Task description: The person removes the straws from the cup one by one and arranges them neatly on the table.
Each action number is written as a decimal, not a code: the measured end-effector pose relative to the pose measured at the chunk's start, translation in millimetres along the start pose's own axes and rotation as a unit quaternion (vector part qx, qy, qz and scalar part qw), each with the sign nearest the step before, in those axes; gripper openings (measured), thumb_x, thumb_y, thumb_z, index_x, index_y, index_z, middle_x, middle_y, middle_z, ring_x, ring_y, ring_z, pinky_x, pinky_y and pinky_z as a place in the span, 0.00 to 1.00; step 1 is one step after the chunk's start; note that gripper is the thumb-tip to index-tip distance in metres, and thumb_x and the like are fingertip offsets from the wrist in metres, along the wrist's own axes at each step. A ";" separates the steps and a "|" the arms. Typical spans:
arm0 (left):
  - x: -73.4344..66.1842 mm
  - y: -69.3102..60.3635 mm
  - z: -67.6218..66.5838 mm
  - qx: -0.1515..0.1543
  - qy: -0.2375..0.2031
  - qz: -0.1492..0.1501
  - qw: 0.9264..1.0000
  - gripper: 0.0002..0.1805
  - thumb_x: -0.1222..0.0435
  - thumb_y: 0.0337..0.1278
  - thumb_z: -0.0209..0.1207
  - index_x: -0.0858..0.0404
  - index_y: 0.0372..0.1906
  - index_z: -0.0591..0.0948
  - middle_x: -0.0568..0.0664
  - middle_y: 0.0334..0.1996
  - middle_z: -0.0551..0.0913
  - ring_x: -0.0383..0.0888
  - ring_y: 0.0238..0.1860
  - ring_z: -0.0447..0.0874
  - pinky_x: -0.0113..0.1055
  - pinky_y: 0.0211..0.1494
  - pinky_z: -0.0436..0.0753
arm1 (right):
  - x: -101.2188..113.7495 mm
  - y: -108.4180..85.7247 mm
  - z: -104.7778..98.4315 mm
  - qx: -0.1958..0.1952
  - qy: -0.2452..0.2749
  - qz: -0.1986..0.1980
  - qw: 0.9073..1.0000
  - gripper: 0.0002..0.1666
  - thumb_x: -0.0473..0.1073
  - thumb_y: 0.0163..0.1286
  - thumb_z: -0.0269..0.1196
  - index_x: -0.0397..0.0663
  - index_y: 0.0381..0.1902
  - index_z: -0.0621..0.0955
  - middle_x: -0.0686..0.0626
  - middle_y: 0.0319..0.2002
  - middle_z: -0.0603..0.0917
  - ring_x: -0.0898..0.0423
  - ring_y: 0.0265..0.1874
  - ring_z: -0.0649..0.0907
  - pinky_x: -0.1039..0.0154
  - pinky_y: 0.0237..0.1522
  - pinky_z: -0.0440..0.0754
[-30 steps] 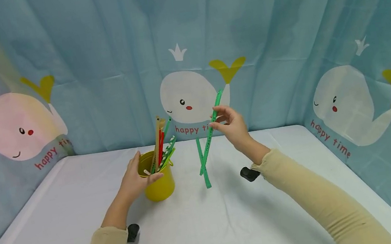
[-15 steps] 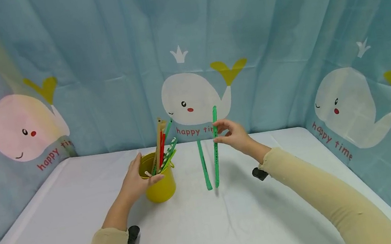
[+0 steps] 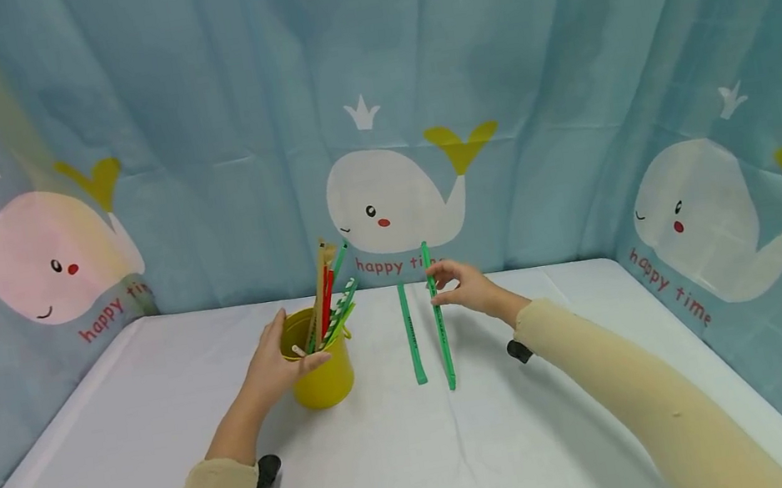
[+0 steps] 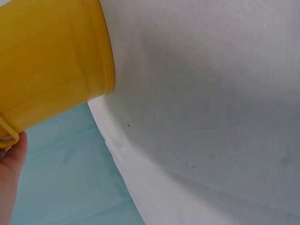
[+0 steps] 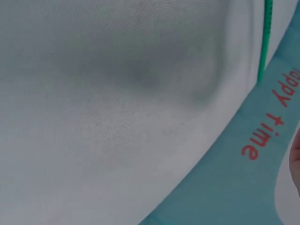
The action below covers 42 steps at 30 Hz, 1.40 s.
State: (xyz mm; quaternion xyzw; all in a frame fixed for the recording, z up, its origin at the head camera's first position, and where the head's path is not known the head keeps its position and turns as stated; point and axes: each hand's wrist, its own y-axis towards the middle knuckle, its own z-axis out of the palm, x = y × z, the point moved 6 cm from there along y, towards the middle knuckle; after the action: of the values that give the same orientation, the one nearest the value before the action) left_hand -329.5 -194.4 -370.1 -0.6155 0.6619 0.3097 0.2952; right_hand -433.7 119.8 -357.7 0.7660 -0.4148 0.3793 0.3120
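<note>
While gripping the yellow bucket (image 3: 324,382) round its rim with the left hand (image 3: 275,367), as before, now pinching the held green strip (image 3: 443,337) between thumb and fingers of the right hand (image 3: 467,286), lower and nearly parallel to the loose green strip (image 3: 411,335) (crossed over it a second ago). In the bucket, can see sticks (image 3: 327,291) leaning right: tan, red, green, green-and-white striped and lime, too overlapped to count. Can count, left to right, one bucket, one loose strip lying on the white worktop (image 3: 381,482), one held strip near it, plus three printed whales (image 3: 402,192) behind. Cannot tell of any contact between held strip and worktop.
</note>
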 end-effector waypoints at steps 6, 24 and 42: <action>0.9 0.3 -0.9 0.001 -0.002 -0.007 1.000 0.66 0.39 0.48 0.66 0.63 0.78 0.38 0.66 0.75 0.40 0.68 0.72 0.45 0.67 0.68 0.53 | -17.1 10.4 2.4 0.023 -0.034 0.038 0.998 0.31 0.37 0.64 0.68 0.43 0.64 0.72 0.42 0.58 0.74 0.44 0.58 0.72 0.49 0.57 0.74; 0.2 -2.1 1.4 -0.005 -0.010 -0.013 1.000 0.67 0.37 0.45 0.67 0.63 0.78 0.39 0.66 0.75 0.42 0.68 0.72 0.47 0.67 0.67 0.55 | -56.7 23.5 14.3 0.093 -0.173 0.081 0.977 0.34 0.45 0.67 0.65 0.41 0.68 0.71 0.40 0.69 0.68 0.41 0.70 0.63 0.45 0.69 0.60; -1.2 -2.1 -0.3 -0.002 0.000 -0.011 1.000 0.67 0.37 0.47 0.66 0.62 0.78 0.37 0.66 0.75 0.40 0.68 0.72 0.45 0.67 0.68 0.52 | -47.7 -5.9 26.6 0.175 -0.201 0.163 0.950 0.43 0.50 0.66 0.67 0.55 0.75 0.62 0.46 0.34 0.75 0.55 0.28 0.71 0.64 0.31 0.70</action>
State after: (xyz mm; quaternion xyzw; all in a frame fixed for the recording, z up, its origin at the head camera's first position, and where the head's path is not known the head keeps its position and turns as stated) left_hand -327.3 -194.0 -369.1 -0.6234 0.6545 0.3073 0.2975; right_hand -437.5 120.4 -412.5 0.7910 -0.5151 0.3297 0.0170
